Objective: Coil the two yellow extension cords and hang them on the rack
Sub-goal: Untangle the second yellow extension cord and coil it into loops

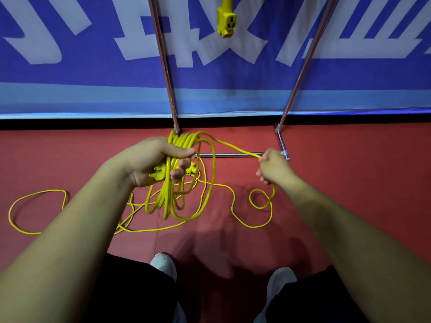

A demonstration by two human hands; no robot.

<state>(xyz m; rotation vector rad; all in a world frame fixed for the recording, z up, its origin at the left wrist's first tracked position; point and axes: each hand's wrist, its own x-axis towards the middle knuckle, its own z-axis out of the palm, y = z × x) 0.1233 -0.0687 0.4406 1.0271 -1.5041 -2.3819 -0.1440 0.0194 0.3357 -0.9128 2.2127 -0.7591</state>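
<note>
The left hand point(154, 159) gripped a bundle of yellow cord loops point(177, 173). The right hand point(272, 166) pinched the trailing strand point(233, 146), stretched between both hands above the red floor point(349, 171).

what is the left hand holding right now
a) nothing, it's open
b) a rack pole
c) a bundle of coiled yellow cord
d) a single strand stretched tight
c: the left hand is closed around a bundle of yellow cord loops hanging below it, while the right hand pinches a single strand.
</note>
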